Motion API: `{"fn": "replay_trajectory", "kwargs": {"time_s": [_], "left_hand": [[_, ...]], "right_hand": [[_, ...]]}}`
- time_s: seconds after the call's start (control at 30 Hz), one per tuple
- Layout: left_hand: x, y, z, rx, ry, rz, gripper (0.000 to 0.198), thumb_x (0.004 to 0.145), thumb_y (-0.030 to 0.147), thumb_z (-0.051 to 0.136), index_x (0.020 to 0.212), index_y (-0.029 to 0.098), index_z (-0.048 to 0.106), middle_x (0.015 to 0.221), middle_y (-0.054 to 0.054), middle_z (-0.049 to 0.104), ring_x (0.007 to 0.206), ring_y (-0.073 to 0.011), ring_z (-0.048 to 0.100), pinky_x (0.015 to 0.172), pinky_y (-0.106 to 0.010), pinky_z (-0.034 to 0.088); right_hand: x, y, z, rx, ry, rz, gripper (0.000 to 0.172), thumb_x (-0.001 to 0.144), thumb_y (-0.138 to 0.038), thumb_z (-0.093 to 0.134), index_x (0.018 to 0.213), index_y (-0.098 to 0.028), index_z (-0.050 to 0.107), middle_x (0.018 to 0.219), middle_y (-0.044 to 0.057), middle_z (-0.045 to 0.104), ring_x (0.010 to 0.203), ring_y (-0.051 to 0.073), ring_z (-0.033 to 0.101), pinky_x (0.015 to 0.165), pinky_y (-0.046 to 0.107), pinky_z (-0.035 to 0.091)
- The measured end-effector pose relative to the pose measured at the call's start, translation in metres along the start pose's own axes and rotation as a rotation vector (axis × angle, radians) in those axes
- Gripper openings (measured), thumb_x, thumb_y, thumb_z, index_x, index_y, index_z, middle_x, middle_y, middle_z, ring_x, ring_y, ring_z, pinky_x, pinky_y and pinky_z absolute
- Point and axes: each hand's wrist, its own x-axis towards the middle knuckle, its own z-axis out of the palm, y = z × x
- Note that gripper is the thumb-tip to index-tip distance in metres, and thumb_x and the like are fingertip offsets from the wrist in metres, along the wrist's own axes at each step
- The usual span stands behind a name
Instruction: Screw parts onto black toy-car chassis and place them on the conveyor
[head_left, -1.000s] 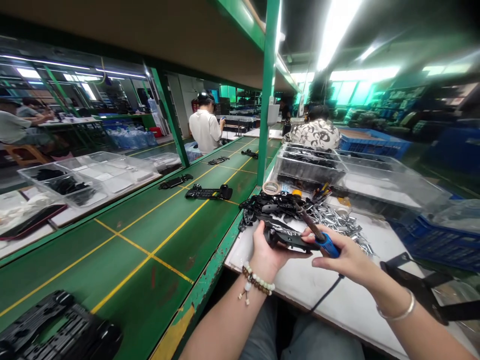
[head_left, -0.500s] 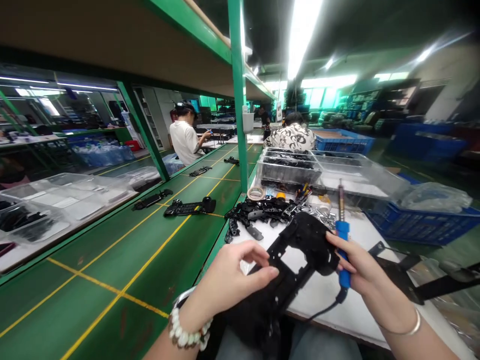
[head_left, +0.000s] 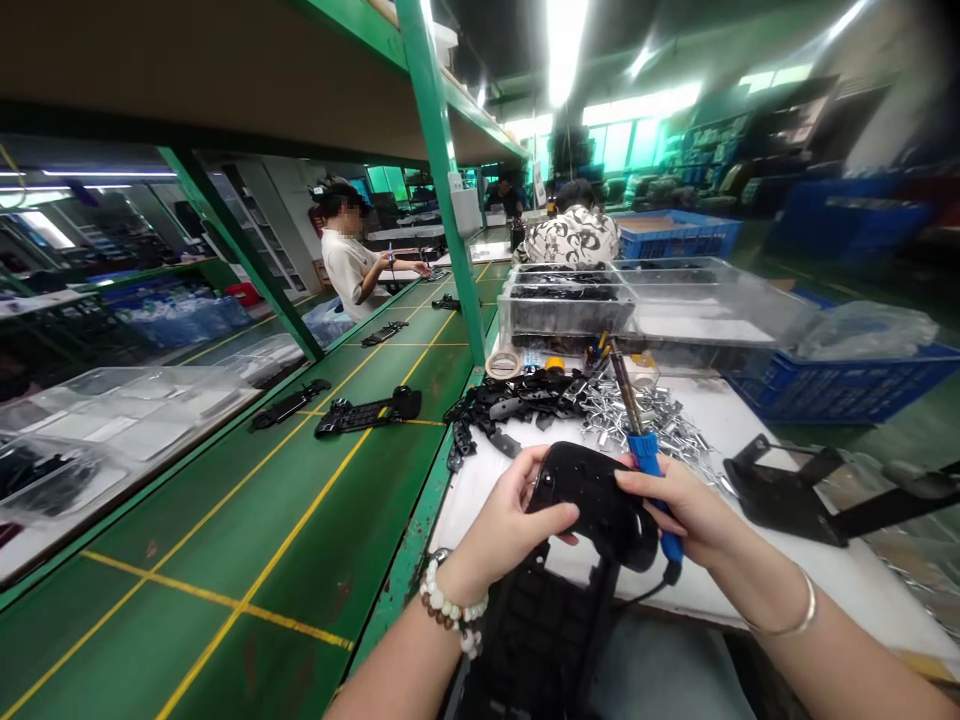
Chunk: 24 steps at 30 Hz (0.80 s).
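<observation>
Viewing white bench (head_left: pixel 750 460) from afar, I read rigid black moulded plastic housing (head_left: pixel 589 500) held just above it; looks light, stiff, slightly slick, best taken by curved rim. Left hand (head_left: pixel 510 510) clamped on housing; right hand (head_left: pixel 690 510) close beside, gripping blue-handled soldering iron (head_left: pixel 651 470), also resting on housing.

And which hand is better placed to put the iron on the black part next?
Probably the right hand: it grips the soldering iron, with the tip pointing away, right beside the black part. The left hand is wrapped around that part, holding it, so it looks busy.
</observation>
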Motion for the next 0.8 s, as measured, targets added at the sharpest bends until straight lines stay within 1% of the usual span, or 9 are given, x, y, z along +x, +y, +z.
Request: {"fn": "replay_trajectory", "kwargs": {"time_s": [0.1,0.2,0.3,0.43,0.53,0.67,0.8], "left_hand": [[-0.001,0.002,-0.001,0.064,-0.027,-0.035,0.045,0.075,0.021,0.068,0.113,0.02,0.043,0.101,-0.004,0.055,0.085,-0.0154,0.057,0.069,-0.026,0.05],[-0.001,0.005,-0.002,0.135,-0.046,-0.047,0.046,0.074,0.016,0.067,0.113,0.02,0.043,0.101,-0.002,0.055,0.084,-0.0119,0.055,0.072,-0.022,0.045],[0.002,0.008,-0.005,0.19,-0.071,-0.064,0.05,0.073,0.014,0.067,0.116,0.022,0.042,0.103,-0.002,0.053,0.088,-0.0128,0.053,0.074,-0.023,0.044],[0.006,0.009,-0.009,0.224,-0.112,-0.078,0.05,0.074,0.017,0.067,0.117,0.022,0.041,0.102,-0.001,0.052,0.088,-0.0133,0.052,0.074,-0.024,0.044],[0.01,0.009,-0.012,0.229,-0.143,-0.087,0.051,0.074,0.021,0.068,0.117,0.022,0.04,0.102,-0.002,0.053,0.092,-0.0146,0.052,0.077,-0.026,0.044],[0.016,0.01,-0.016,0.319,-0.165,-0.076,0.052,0.075,0.025,0.067,0.119,0.023,0.04,0.105,-0.003,0.054,0.097,-0.0182,0.053,0.082,-0.031,0.045],[0.023,0.009,-0.018,0.405,-0.2,-0.094,0.053,0.077,0.028,0.065,0.123,0.025,0.037,0.104,-0.004,0.055,0.09,-0.0186,0.057,0.078,-0.033,0.048]], "right_hand": [[0.003,0.002,-0.004,-0.008,-0.006,-0.003,0.032,0.066,-0.042,0.075,0.077,-0.015,0.062,0.034,-0.011,0.032,0.029,0.0,0.017,0.03,0.014,0.015],[0.006,0.003,-0.005,-0.002,0.008,-0.003,0.033,0.064,-0.04,0.076,0.081,-0.016,0.061,0.035,-0.011,0.033,0.029,0.0,0.018,0.031,0.014,0.011],[0.008,0.004,-0.004,0.01,0.036,0.003,0.037,0.06,-0.039,0.078,0.081,-0.017,0.058,0.036,-0.011,0.036,0.03,0.001,0.02,0.031,0.015,0.009],[0.01,0.003,-0.004,0.006,0.055,0.014,0.04,0.058,-0.04,0.08,0.082,-0.016,0.058,0.039,-0.01,0.041,0.03,0.001,0.021,0.031,0.015,0.01],[0.012,0.001,-0.005,0.0,0.065,0.018,0.039,0.059,-0.04,0.079,0.081,-0.016,0.058,0.037,-0.01,0.037,0.031,0.001,0.021,0.032,0.015,0.009],[0.014,-0.001,-0.008,-0.004,0.073,0.03,0.036,0.06,-0.038,0.078,0.079,-0.017,0.056,0.034,-0.011,0.033,0.03,0.001,0.019,0.032,0.016,0.007],[0.016,-0.002,-0.013,-0.005,0.07,0.035,0.034,0.062,-0.037,0.077,0.079,-0.017,0.055,0.033,-0.012,0.031,0.03,0.001,0.018,0.033,0.016,0.006]]}}
